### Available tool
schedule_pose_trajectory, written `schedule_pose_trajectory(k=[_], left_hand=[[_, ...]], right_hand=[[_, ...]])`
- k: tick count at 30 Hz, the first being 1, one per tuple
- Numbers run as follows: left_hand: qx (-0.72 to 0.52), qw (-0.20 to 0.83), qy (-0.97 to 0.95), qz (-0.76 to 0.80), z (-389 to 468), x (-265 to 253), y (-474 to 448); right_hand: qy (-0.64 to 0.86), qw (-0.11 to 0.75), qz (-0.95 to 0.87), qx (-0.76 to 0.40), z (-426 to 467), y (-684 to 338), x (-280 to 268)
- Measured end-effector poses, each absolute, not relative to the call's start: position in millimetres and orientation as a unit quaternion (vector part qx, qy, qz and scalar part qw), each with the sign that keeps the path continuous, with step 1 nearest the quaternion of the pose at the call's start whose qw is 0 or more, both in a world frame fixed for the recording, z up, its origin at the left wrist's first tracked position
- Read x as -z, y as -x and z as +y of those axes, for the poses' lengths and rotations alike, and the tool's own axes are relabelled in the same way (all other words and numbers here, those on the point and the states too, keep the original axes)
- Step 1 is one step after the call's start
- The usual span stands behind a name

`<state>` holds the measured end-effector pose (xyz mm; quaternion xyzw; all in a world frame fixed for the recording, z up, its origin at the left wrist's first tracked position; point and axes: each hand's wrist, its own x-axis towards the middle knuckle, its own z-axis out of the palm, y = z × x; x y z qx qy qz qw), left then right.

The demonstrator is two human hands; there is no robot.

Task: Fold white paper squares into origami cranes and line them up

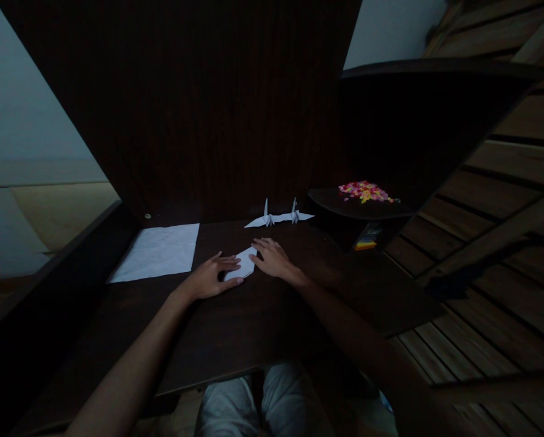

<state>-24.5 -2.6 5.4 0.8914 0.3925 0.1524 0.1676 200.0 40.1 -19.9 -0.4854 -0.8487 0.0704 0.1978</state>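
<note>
A small white folded paper [241, 264] lies on the dark desk between my two hands. My left hand [210, 276] holds it down from the left, fingers on its far side and thumb along the near edge. At the right end, my right hand [272, 258] grips the paper, with the thumb at its edge and the fingers bent over the far corner. Just beyond stand two white origami cranes [279, 217], side by side with wings touching or overlapping. Left of my hands, a larger white sheet [157, 252] with creases lies flat.
Colourful small pieces [366, 192] are heaped on a rounded corner shelf [344, 205] at the right. Below it is a small item with yellow and orange bands [366, 244]. A dark upright panel [217, 109] rises behind the desk, and a low side wall [71, 267] borders the left.
</note>
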Motion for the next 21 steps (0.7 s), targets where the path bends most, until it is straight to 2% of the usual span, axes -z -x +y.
schedule_pose_trajectory(k=[6,9,14,21], left_hand=[[-0.196,0.076,-0.885,0.416,4.4,4.5,26.9],[-0.184,0.072,-0.890,0.410,4.3,4.5,26.4],[-0.175,0.079,-0.893,0.408,3.0,5.8,25.5],[-0.189,0.093,-0.896,0.391,1.8,8.9,20.6]], right_hand=[[0.492,0.230,-0.839,-0.023,37.3,-206.9,12.7],[0.462,0.243,-0.853,-0.015,35.5,-209.1,11.3],[0.369,0.248,-0.893,-0.075,29.8,-206.1,10.2],[0.395,0.233,-0.886,-0.062,27.6,-201.0,9.2]])
